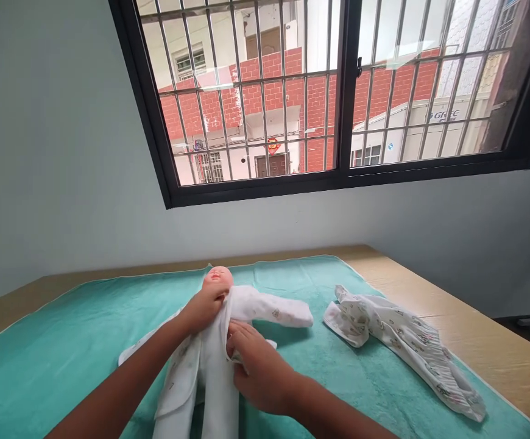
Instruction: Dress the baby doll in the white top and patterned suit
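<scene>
A baby doll [218, 277] lies on its back on a teal towel [73, 341], dressed in a white printed garment [269, 311] with one sleeve stretched out to the right. My left hand [203, 308] is closed on the garment's front edge at the doll's chest, just below the head. My right hand [258, 363] grips the opposite front edge lower down, fingers curled into the cloth. The doll's body is hidden under the fabric and my hands.
A second white printed garment [402, 344] lies crumpled on the towel to the right. The towel covers a wooden table [498, 341] set against a grey wall. A barred window [333, 91] above looks out on red brick buildings.
</scene>
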A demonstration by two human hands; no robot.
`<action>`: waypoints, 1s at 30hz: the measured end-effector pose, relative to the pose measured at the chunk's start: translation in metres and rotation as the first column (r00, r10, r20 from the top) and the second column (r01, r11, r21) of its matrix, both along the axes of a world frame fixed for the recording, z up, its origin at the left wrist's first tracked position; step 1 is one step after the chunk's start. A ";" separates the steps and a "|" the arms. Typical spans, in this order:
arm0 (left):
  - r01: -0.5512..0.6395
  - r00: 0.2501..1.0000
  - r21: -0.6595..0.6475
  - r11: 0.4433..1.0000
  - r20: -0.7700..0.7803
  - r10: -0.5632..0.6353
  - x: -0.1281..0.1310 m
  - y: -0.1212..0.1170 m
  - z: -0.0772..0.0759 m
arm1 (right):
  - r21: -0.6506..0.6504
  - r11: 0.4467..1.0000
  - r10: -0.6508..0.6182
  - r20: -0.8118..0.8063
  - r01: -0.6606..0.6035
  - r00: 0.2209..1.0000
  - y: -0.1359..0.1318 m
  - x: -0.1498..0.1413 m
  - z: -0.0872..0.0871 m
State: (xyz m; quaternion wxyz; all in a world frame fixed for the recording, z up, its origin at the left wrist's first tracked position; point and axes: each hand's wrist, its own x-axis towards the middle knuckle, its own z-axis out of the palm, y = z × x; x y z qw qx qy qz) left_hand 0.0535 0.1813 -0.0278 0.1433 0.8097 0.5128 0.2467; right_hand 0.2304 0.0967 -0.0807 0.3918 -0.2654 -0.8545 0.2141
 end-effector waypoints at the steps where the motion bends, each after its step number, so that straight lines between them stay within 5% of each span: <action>1: -0.011 0.999 -0.010 1.000 0.044 0.012 0.000 -0.003 0.002 | 0.008 1.000 -0.003 0.015 0.002 1.000 -0.001 -0.001 -0.002; 4: -0.116 0.991 -0.019 0.993 0.065 0.117 0.009 -0.011 0.004 | 0.039 0.999 -0.005 0.072 0.003 0.997 -0.006 -0.005 -0.004; 10: -0.121 0.935 0.157 0.980 -0.313 0.166 0.030 -0.015 -0.001 | 0.101 0.991 0.069 0.162 -0.086 0.984 -0.017 -0.011 0.000; 14: -0.197 0.943 0.165 0.967 -0.238 0.233 0.022 -0.002 0.003 | 0.157 0.982 0.066 0.255 -0.108 0.965 -0.015 -0.011 -0.004; 21: -0.266 0.932 0.180 0.947 -0.204 0.300 -0.006 0.009 0.000 | 0.224 0.941 -0.297 0.181 0.255 0.938 -0.019 -0.016 -0.014; 24: -0.242 0.949 0.251 0.937 -0.139 0.282 -0.014 0.001 -0.009 | 0.341 0.934 -0.171 0.176 0.103 0.969 -0.025 -0.024 -0.017; 27: -0.222 0.974 0.308 0.925 0.021 0.227 -0.025 -0.014 -0.020 | 0.528 0.846 -0.016 0.173 -0.079 0.985 -0.026 -0.033 -0.027; 30: -0.165 0.984 0.329 0.930 0.121 0.132 -0.038 -0.036 -0.035 | 0.600 0.794 0.037 0.113 -0.098 0.993 -0.026 -0.036 -0.035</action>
